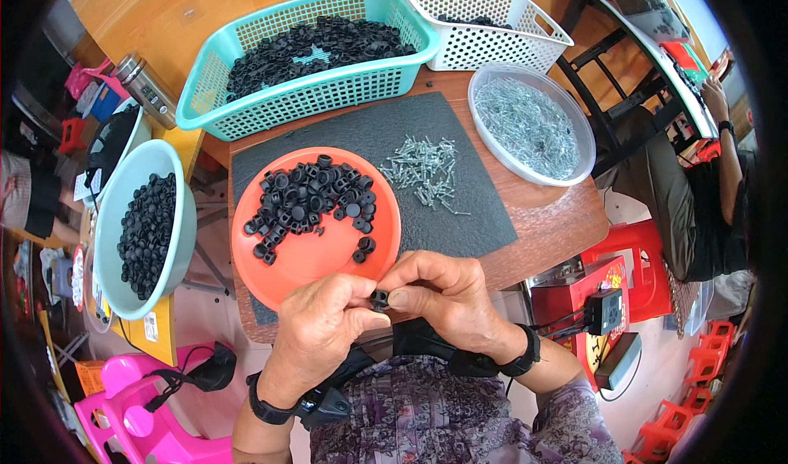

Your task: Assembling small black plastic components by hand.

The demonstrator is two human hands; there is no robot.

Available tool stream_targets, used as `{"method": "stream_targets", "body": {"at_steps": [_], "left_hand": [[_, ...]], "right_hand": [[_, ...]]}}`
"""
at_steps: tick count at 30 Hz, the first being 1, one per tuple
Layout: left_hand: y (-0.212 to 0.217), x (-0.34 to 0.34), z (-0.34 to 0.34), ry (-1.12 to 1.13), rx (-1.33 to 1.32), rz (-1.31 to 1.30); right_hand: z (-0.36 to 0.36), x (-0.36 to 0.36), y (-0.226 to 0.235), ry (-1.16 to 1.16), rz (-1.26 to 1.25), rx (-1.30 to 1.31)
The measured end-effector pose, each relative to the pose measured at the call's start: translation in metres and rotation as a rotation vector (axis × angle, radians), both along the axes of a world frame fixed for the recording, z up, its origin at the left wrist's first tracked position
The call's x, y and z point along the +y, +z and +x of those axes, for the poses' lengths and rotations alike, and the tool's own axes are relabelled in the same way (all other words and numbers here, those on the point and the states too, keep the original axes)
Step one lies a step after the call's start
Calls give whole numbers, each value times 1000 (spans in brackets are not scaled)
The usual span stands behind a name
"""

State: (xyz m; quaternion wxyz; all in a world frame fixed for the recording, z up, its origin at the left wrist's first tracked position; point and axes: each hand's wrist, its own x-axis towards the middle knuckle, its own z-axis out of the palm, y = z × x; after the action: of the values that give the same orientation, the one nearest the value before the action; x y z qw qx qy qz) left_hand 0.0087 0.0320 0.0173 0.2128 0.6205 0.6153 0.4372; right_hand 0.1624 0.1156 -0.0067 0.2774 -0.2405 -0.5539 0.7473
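Between my fingertips, just past the near rim of the red-orange plate [308, 274], is a small black plastic part [378, 299] with openings in it. My left hand [322, 323] pinches it from the left. My right hand [443, 298] is closed on its other side, thumb and forefinger touching the part; whether a screw is also between those fingers is hidden. Many similar black parts [305, 200] are heaped on the plate. To its right, a loose pile of silver screws [422, 169] lies on the dark mat [472, 211].
A turquoise basket [316, 89] of black parts stands at the back, beside a white basket [492, 47]. At right is a clear tub [566, 175] of screws; at left, a pale blue basin [181, 242] of black caps. Another person's hand [714, 99] shows at far right.
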Motion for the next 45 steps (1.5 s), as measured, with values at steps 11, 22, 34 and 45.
{"method": "stream_targets", "body": {"at_steps": [11, 22, 34, 45], "left_hand": [[-1, 0, -6, -5, -623, -328], [-6, 0, -7, -27, -634, -311], [-16, -2, 4, 17, 56, 160], [-22, 3, 3, 42, 250, 364]], "right_hand": [[-2, -3, -6, -21, -100, 64], [0, 0, -8, 9, -86, 130], [-2, -9, -3, -58, -53, 148], [-8, -13, -5, -87, 110, 149]]}}
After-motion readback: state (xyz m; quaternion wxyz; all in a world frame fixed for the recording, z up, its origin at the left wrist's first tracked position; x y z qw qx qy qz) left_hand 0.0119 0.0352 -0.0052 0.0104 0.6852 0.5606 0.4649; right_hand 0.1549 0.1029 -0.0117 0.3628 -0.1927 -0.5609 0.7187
